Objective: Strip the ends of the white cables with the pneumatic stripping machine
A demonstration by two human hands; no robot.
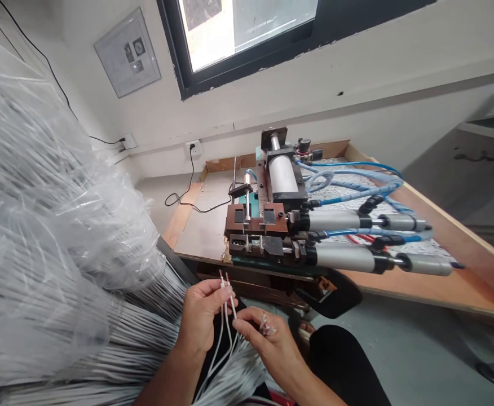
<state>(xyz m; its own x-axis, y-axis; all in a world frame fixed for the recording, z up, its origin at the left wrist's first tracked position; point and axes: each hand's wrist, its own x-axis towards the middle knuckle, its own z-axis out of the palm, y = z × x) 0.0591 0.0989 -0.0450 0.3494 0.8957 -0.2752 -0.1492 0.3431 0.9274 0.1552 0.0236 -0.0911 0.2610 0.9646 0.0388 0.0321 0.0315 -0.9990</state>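
Observation:
My left hand [207, 313] pinches white cables [223, 307] near their upper ends, where thin red and dark wires stick out. Close beside it on the right, my right hand [268, 335] has thumb and forefinger closed on another white cable [231, 296]. The cable ends point up toward the front edge of a machine [255, 228] with metal cylinders. Below my hands the cables run down toward a bundle of pale cables [241, 375] on my lap.
Large plastic-wrapped bundles of grey cables [61, 225] fill the left side. The machine, with blue air hoses [352, 194], stands on a wood-edged table [462, 242]. A black pedal-like plate [335, 296] is under its front edge. A black cord [192, 206] lies behind.

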